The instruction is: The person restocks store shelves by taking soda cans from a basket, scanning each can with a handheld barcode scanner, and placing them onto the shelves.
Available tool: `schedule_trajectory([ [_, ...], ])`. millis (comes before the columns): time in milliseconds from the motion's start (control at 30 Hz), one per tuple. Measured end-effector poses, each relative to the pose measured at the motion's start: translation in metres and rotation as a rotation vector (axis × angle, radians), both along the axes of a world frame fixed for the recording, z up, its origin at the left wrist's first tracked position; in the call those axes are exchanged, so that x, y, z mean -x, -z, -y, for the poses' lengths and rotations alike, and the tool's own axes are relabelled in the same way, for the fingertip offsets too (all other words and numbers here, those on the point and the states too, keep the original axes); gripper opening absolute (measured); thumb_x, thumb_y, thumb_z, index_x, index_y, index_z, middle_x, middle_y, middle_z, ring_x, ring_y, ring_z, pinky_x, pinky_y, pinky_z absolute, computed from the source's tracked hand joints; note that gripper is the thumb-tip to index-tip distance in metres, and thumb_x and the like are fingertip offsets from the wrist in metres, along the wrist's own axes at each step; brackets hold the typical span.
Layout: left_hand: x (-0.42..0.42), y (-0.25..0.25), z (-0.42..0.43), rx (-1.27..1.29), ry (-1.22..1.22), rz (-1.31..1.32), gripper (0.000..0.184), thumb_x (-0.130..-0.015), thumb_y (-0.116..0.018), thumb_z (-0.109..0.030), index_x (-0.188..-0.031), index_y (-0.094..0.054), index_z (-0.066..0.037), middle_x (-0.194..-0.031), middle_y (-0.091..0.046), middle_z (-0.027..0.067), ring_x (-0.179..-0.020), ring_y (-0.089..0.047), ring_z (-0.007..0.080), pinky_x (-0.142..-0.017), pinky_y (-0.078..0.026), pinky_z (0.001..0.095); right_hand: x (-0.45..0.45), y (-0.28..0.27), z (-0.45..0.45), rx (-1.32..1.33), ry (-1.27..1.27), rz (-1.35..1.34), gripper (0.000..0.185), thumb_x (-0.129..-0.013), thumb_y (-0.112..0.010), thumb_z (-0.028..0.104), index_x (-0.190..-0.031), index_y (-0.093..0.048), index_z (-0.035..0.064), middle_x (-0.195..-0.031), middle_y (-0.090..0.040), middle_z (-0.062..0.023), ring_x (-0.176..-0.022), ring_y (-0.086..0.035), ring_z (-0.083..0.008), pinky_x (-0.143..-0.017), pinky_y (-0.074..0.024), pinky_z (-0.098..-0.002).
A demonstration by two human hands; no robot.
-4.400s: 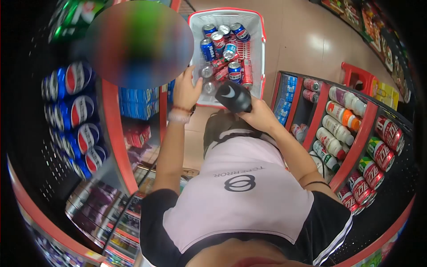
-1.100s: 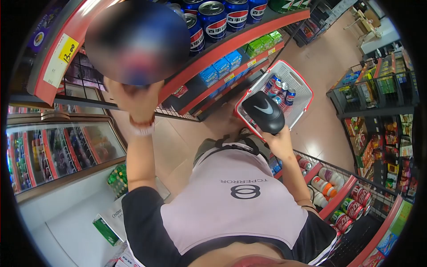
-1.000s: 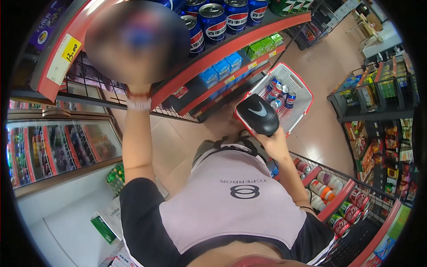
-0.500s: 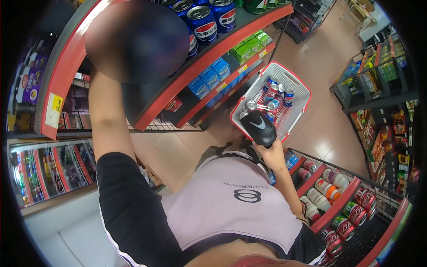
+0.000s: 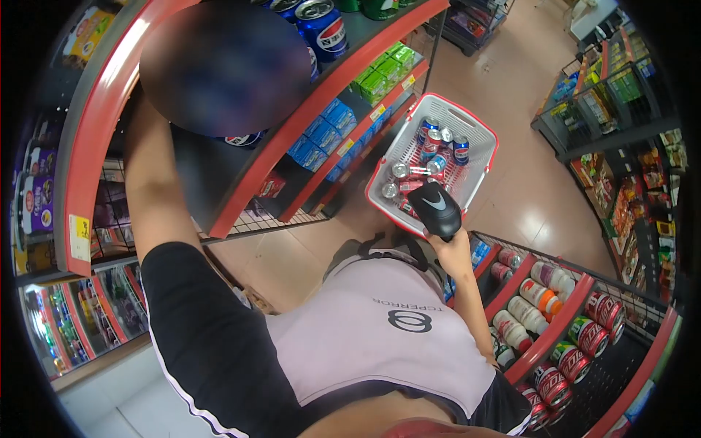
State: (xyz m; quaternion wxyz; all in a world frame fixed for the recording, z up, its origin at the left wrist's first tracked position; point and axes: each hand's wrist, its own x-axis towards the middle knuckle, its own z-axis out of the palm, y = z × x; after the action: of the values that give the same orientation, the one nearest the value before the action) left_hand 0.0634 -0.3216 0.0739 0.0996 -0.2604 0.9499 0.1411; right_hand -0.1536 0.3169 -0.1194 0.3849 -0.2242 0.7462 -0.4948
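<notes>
My left forearm point(image 5: 152, 175) reaches up among the drink shelves at the upper left. A dark blurred patch hides my left hand there, with blue Pepsi cans point(image 5: 323, 31) beside the patch. My right hand point(image 5: 451, 247) is closed at the near end of a black rounded object point(image 5: 436, 212) with a pale grey swoosh on top. Its fingers are largely covered. That object overlaps the near side of a white shopping basket point(image 5: 476, 166) with a red rim. Several blue and red drink cans point(image 5: 431, 146) lie or stand in the basket.
Red-edged shelves hold blue boxes point(image 5: 322, 134) and green boxes point(image 5: 383, 75) at left. On my right, a low rack carries white bottles point(image 5: 526, 314) and soda cans point(image 5: 591, 336). Snack racks point(image 5: 617, 219) stand beyond the tiled aisle floor point(image 5: 523, 131).
The view has shifted, so the left shelves sit further left and fewer Pepsi cans show. My left arm has moved slightly left in view. The basket and black object show little change.
</notes>
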Motion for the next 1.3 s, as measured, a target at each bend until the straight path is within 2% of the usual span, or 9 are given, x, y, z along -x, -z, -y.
schedule_trajectory([
  [200, -0.005, 0.005, -0.046, 0.209, -0.279, -0.412, 0.049, -0.087, -0.064, -0.011, -0.133, -0.05, -0.004, -0.133, -0.052, 0.0182, -0.124, -0.048, 0.0261, -0.107, -0.036, 0.0389, 0.014, 0.009, -0.008, 0.021, -0.008, -0.041, 0.03, -0.073, -0.063, 0.005, -0.102, -0.063, -0.0018, -0.089, -0.067, -0.008, -0.085, -0.059, -0.0144, -0.082, -0.0474, -0.0306],
  [300, 0.004, -0.008, -0.172, 0.493, -0.034, -0.45, 0.05, -0.087, -0.053, -0.003, -0.137, -0.046, -0.003, -0.136, -0.05, 0.0203, -0.129, -0.046, 0.0292, -0.111, -0.029, 0.0345, 0.034, 0.035, -0.025, -0.097, 0.097, -0.066, 0.026, -0.075, -0.062, 0.007, -0.098, -0.063, -0.0022, -0.085, -0.066, -0.0078, -0.081, -0.06, -0.0143, -0.078, -0.048, -0.0299],
  [400, 0.034, 0.01, -0.314, 0.662, -0.042, -0.562, 0.04, -0.086, -0.048, 0.005, -0.124, -0.058, 0.0, -0.124, -0.06, 0.0174, -0.113, -0.058, 0.0278, -0.1, -0.041, 0.035, 0.055, 0.053, -0.039, -0.198, 0.234, -0.048, 0.024, -0.076, -0.062, 0.009, -0.097, -0.063, -0.0026, -0.082, -0.066, -0.009, -0.074, -0.061, -0.015, -0.072, -0.0491, -0.0303],
  [500, 0.055, 0.085, -0.379, 0.058, -0.024, -0.816, 0.022, -0.087, -0.056, 0.001, -0.108, -0.062, 0.007, -0.103, -0.067, 0.0176, -0.097, -0.063, 0.0282, -0.088, -0.048, 0.0352, 0.075, 0.063, -0.044, -0.274, 0.238, -0.021, 0.036, -0.077, -0.069, 0.014, -0.108, -0.061, -0.0023, -0.093, -0.068, -0.0198, -0.091, -0.067, -0.0293, -0.082, -0.0489, -0.0352],
  [667, 0.169, 0.276, -0.442, -0.456, 0.025, -0.381, 0.045, -0.076, -0.071, -0.009, -0.118, -0.058, -0.001, -0.114, -0.059, 0.0169, -0.107, -0.057, 0.032, -0.093, -0.045, 0.0351, 0.083, 0.094, -0.046, -0.346, 0.25, -0.04, 0.034, -0.077, -0.069, 0.013, -0.107, -0.062, -0.0026, -0.091, -0.069, -0.0153, -0.087, -0.065, -0.021, -0.08, -0.0492, -0.034],
  [733, 0.206, 0.362, -0.455, -0.471, -0.022, -0.288, 0.058, -0.073, -0.075, -0.018, -0.125, -0.053, -0.001, -0.116, -0.057, 0.0194, -0.108, -0.056, 0.0345, -0.096, -0.043, 0.0391, 0.079, 0.106, -0.054, -0.326, 0.238, 0.01, 0.037, -0.077, -0.071, 0.013, -0.109, -0.061, -0.0026, -0.096, -0.069, -0.0166, -0.092, -0.065, -0.0226, -0.084, -0.0483, -0.0342],
  [767, 0.223, 0.4, -0.459, -0.465, -0.027, -0.166, 0.068, -0.071, -0.077, -0.025, -0.129, -0.05, -0.002, -0.119, -0.055, 0.0216, -0.11, -0.055, 0.0361, -0.096, -0.043, 0.0412, 0.078, 0.107, -0.059, -0.283, 0.269, 0.054, 0.044, -0.077, -0.071, 0.018, -0.114, -0.059, -0.0011, -0.101, -0.067, -0.0243, -0.102, -0.063, -0.0375, -0.087, -0.0483, -0.039],
  [933, 0.314, 0.506, -0.488, -0.348, -0.156, 0.486, 0.087, -0.063, -0.077, -0.052, -0.129, -0.044, -0.006, -0.123, -0.055, 0.023, -0.115, -0.055, 0.0381, -0.096, -0.044, 0.0489, 0.071, 0.104, -0.107, -0.465, 0.394, 0.149, 0.046, -0.076, -0.072, 0.018, -0.115, -0.058, -0.0012, -0.104, -0.067, -0.0229, -0.103, -0.064, -0.0349, -0.087, -0.0478, -0.0371],
  [1300, 0.283, 0.514, -0.467, -0.401, -0.236, 0.089, 0.069, -0.063, -0.079, -0.042, -0.115, -0.056, -0.002, -0.106, -0.064, 0.0255, -0.099, -0.063, 0.0391, -0.087, -0.05, 0.0442, 0.063, 0.095, -0.114, -0.506, 0.445, 0.145, 0.046, -0.077, -0.072, 0.019, -0.116, -0.058, -0.0003, -0.105, -0.067, -0.021, -0.101, -0.065, -0.0329, -0.087, -0.0482, -0.0372],
])
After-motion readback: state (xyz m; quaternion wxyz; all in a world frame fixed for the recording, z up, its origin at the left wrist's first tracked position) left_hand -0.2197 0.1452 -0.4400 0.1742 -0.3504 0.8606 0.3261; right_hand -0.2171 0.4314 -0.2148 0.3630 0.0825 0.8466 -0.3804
